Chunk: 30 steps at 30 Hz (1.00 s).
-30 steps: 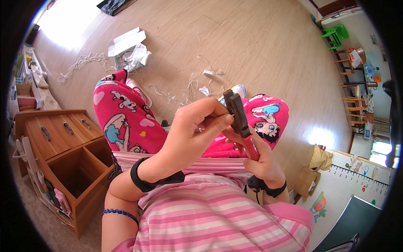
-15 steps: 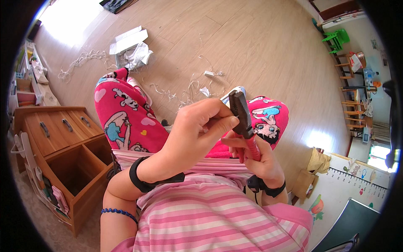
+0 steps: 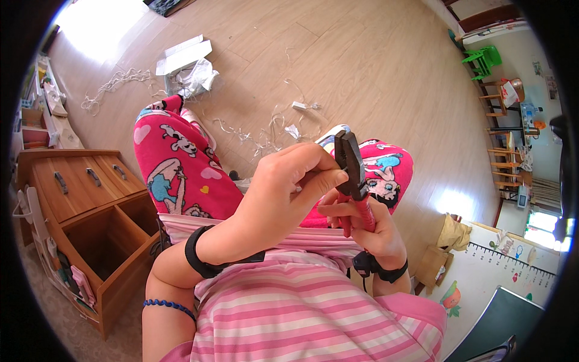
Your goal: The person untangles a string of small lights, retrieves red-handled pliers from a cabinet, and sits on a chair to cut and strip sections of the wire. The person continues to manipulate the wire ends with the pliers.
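Observation:
My right hand [image 3: 384, 237] is wrapped round the red handles of a pair of pliers [image 3: 350, 161] held above my lap. The dark metal head of the pliers points up and away from me. At the side of that head, my left hand [image 3: 288, 184] is closed in a pinch, thumb against forefinger. Whatever lies between those fingertips is hidden or too small to make out. Both hands are above my pink patterned trousers [image 3: 181, 175], and each wrist wears a black strap.
Tangled white cords [image 3: 271, 123] and a small white block [image 3: 300, 105] lie on the wood floor past my legs. An open white box [image 3: 184, 57] with plastic wrapping stands further left. A wooden cabinet [image 3: 78, 205] is at my left; a chalkboard [image 3: 503, 329] is at the right.
The pliers have turned slightly in my right hand, and their head now stands a little more upright. My left hand stays pinched beside the head, shifted only slightly.

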Each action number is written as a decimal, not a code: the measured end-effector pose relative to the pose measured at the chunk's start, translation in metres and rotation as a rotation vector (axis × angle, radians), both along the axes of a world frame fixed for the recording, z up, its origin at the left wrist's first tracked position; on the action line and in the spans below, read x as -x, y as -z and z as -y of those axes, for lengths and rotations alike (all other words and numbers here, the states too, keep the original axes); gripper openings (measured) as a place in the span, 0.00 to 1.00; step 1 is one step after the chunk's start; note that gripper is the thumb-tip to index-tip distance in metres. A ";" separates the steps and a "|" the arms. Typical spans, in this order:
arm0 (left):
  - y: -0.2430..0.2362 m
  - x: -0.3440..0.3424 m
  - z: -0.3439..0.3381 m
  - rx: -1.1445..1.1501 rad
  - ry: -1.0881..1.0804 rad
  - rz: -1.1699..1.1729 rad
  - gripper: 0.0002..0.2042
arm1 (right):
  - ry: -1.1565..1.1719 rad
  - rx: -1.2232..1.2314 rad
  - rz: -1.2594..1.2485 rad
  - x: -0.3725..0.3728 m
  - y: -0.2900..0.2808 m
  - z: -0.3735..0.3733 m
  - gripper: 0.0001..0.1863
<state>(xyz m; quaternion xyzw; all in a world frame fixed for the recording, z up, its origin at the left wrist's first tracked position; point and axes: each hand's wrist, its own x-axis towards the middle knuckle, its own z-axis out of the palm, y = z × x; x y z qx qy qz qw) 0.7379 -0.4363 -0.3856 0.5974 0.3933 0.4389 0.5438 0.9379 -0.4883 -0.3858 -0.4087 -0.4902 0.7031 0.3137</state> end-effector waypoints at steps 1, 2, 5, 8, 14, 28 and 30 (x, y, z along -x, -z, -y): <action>0.000 0.000 0.000 -0.002 0.000 -0.001 0.07 | 0.042 0.008 0.005 0.000 0.000 0.000 0.31; 0.000 0.000 0.000 0.000 -0.002 0.004 0.07 | -0.007 0.003 0.003 0.000 0.001 0.000 0.33; 0.002 -0.001 -0.001 -0.006 0.006 0.023 0.08 | -0.140 -0.041 0.022 -0.007 0.001 -0.003 0.36; 0.006 -0.002 -0.002 -0.138 0.006 -0.022 0.10 | -0.210 -0.149 0.083 -0.011 0.005 -0.005 0.34; 0.018 -0.004 0.003 -0.047 0.045 -0.037 0.14 | -0.080 -0.090 0.154 -0.002 0.008 0.004 0.31; 0.036 -0.017 0.010 0.237 0.010 0.235 0.23 | -0.019 -0.039 0.119 0.010 0.013 0.010 0.26; 0.037 -0.016 0.008 0.205 0.013 0.221 0.23 | 0.000 -0.041 0.106 0.011 0.014 0.011 0.27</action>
